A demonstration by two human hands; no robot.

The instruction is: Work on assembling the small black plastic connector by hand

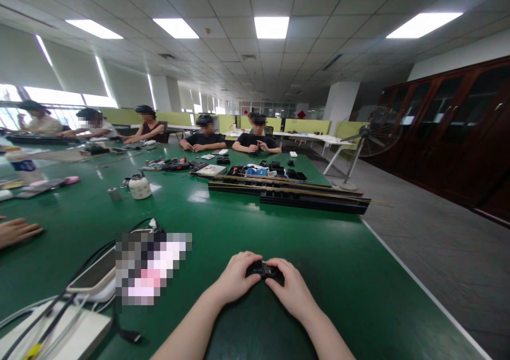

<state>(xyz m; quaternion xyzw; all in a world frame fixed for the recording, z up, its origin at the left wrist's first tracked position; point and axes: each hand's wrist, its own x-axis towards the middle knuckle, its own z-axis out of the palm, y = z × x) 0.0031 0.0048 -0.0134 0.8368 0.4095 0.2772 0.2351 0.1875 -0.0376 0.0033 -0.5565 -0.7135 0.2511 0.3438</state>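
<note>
A small black object (262, 269) with some lighter detail on top is low on the green table (207, 323), between my two hands. My left hand (238, 276) grips its left end, with the thumb at the near side and the fingers at the far side. Around its right end close the thumb and fingers of my right hand (291, 287). The fingers cover both ends of the object, and what exactly it is cannot be made out.
Long black rails (314, 201) with thin brass-coloured rods lie ahead. Left are a device with cables (95, 275), a white jar (139, 187), a grey roll (114, 193) and another person's hand (19, 231). Several people sit beyond; a fan (364, 131) stands right.
</note>
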